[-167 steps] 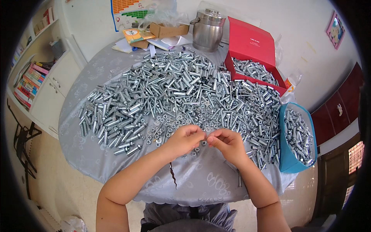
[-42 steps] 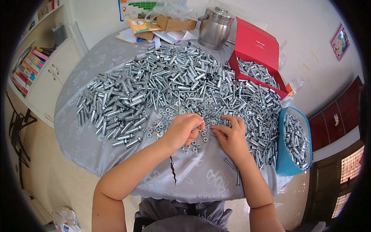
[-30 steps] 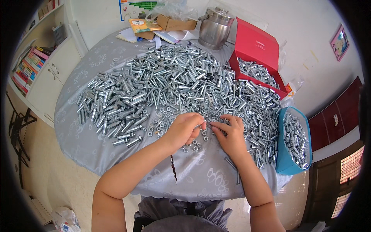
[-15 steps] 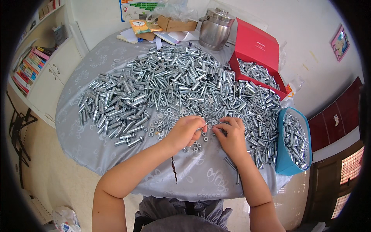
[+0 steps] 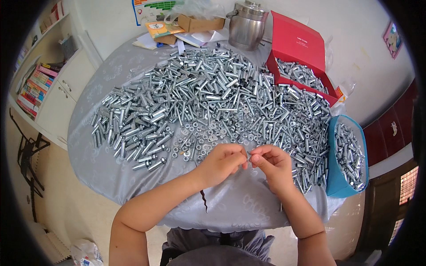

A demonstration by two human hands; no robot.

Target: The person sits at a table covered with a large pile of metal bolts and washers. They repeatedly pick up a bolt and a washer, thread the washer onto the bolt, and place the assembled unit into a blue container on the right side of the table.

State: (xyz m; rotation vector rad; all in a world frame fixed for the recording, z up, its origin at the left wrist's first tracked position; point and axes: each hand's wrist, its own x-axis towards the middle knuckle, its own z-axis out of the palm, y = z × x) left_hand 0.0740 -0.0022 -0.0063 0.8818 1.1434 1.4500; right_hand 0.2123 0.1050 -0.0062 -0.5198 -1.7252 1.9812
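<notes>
My left hand is closed, its fingertips pinched at the near edge of a wide heap of metal bolts and sleeves. Close beside it, almost touching, my right hand pinches thumb against forefinger. Something small and pale seems to sit at the right fingertips, too small to name; whatever the left fingers hold is hidden. Just beyond both hands lie loose nuts and washers. Finished-looking expansion bolts with sleeves are gathered on the left side of the heap.
A blue fabric bin full of metal parts stands at the right edge. An open red box with more parts sits behind it. Farther back are a steel pot and a cardboard box. A grey cloth covers the round table.
My hands have come closer together, fingertips nearly meeting. My right hand has turned from reaching over the nuts to a pinch. The whole view has shifted slightly.
</notes>
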